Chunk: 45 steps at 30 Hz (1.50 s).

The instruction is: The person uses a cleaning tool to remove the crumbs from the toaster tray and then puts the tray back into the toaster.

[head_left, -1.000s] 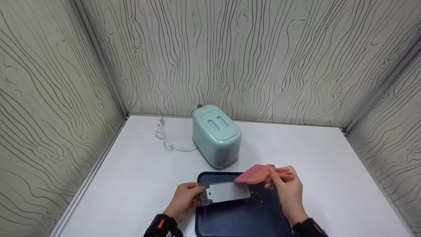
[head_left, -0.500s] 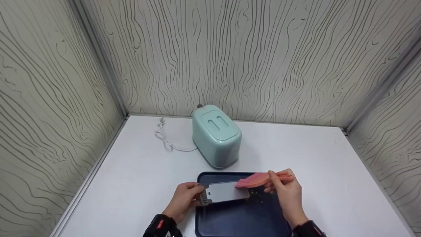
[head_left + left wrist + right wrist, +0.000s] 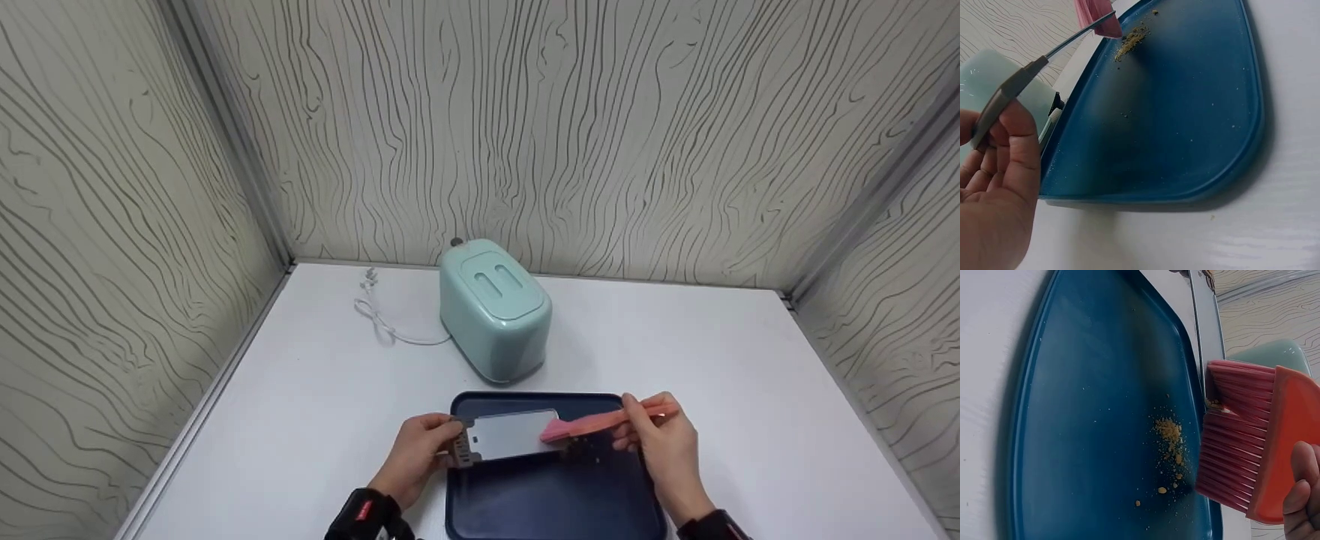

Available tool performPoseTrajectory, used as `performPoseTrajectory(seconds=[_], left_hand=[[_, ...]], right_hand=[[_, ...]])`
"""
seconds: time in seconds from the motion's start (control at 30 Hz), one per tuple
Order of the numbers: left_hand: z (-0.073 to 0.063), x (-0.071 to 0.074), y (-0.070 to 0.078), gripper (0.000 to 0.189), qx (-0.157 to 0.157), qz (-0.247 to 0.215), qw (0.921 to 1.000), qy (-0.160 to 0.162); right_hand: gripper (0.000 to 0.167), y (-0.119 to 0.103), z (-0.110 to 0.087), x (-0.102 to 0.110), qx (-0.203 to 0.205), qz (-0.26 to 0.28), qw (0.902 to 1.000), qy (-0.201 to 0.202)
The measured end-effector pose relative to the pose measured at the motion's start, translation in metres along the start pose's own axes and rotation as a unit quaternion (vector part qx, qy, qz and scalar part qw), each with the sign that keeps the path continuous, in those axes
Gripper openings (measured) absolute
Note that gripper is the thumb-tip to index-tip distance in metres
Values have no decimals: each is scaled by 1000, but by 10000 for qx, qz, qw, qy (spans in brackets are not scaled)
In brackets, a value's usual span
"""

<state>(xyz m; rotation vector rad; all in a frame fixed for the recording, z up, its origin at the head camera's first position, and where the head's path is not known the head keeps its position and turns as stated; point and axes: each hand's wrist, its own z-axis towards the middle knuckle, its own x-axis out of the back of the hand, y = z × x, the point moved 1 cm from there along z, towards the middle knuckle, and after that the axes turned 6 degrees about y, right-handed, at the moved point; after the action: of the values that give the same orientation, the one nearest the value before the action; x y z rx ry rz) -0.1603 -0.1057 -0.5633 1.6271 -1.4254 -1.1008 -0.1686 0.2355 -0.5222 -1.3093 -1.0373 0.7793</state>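
Observation:
My left hand (image 3: 418, 455) pinches the grey slotted end of a flat metal crumb tray (image 3: 510, 436), holding it above a dark blue tray (image 3: 551, 499). In the left wrist view the crumb tray (image 3: 1069, 42) is seen nearly edge-on. My right hand (image 3: 666, 450) grips the orange handle of a small brush (image 3: 596, 424). Its pink bristles press on the crumb tray's right end. The right wrist view shows the brush (image 3: 1272, 439) with its bristles parted by the metal edge and a few crumbs beside them. Yellow crumbs (image 3: 1169, 433) lie in a heap on the blue tray below.
A mint-green toaster (image 3: 495, 311) with a lidded top stands behind the blue tray. Its white cord (image 3: 405, 337) lies looped to the left on the white table (image 3: 697, 352). Patterned panels (image 3: 480, 135) enclose the table at the back and sides.
My right hand has lowered the brush, and its bristles have swept from the crumb tray's far edge toward its near right corner. The left hand has hardly moved.

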Motion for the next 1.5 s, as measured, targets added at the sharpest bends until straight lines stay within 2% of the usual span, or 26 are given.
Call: performPoseTrajectory(seconds=[0.47,0.83,1.0,1.2,1.5], left_hand=[[-1,1,2,28,-47,-275,9995,-135],[-3,0,4,27,-30,-179,9998,-15],[-3,-1,2,33,-77,-143,9998,150],[-3,-2,1,33,-67,-129,9998,127],[-5,-6,-1,26,-33,-105,9998,149]], right_hand=[[34,-2,0,13,-110,-300,9995,-53],[34,-4,2,20,-177,-444,9989,-11],[36,-6,4,25,-116,-437,9990,11],[33,-9,6,29,-30,-230,9996,178],[32,-28,5,21,470,341,9979,290]])
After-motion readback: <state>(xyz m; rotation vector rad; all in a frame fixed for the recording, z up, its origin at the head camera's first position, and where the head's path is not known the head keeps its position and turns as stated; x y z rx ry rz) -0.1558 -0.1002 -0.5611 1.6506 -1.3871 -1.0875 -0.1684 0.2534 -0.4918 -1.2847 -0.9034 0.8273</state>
